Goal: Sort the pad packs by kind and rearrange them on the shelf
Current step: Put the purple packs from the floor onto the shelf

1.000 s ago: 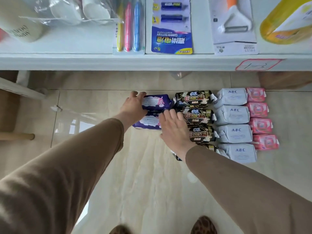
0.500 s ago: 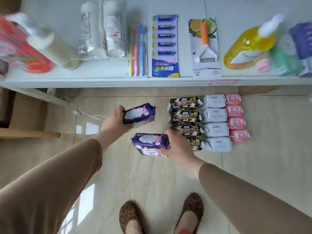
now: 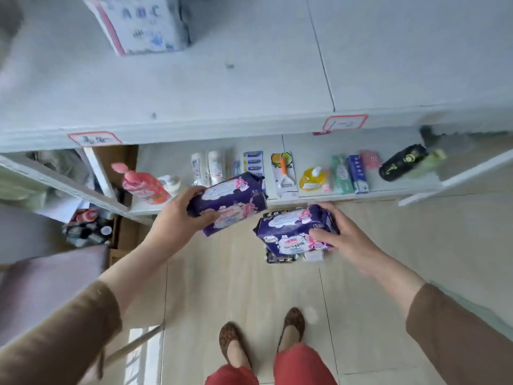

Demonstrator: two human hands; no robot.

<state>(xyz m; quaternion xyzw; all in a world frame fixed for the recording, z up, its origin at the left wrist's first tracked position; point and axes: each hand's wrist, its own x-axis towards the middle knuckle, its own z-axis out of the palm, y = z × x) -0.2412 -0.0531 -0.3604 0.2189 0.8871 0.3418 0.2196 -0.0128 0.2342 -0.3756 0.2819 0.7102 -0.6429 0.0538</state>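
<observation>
My left hand (image 3: 177, 220) grips purple pad packs (image 3: 230, 201), two stacked as far as I can tell, held in the air in front of the lower shelf. My right hand (image 3: 341, 240) grips another stack of purple pad packs (image 3: 291, 234), lower and to the right. Beneath that stack, a bit of the black pad packs (image 3: 274, 258) on the floor peeks out; the other floor packs are hidden. A white ABC pad pack (image 3: 144, 23) stands at the back left of the upper shelf (image 3: 249, 87), which is otherwise bare.
The lower shelf (image 3: 388, 184) carries a pink bottle (image 3: 144, 186), toothbrushes, batteries (image 3: 253, 163), a peeler (image 3: 284, 172), a yellow soap bottle (image 3: 312, 180), boxes and a dark bottle (image 3: 402, 162). Red-edged labels (image 3: 344, 123) are stuck on the upper shelf's front edge. My feet (image 3: 261, 337) stand on the tiled floor.
I have lifted the purple packs from the floor, one load in each hand, and stood up. The view rose, and the upper shelf with the ABC pack came into sight.
</observation>
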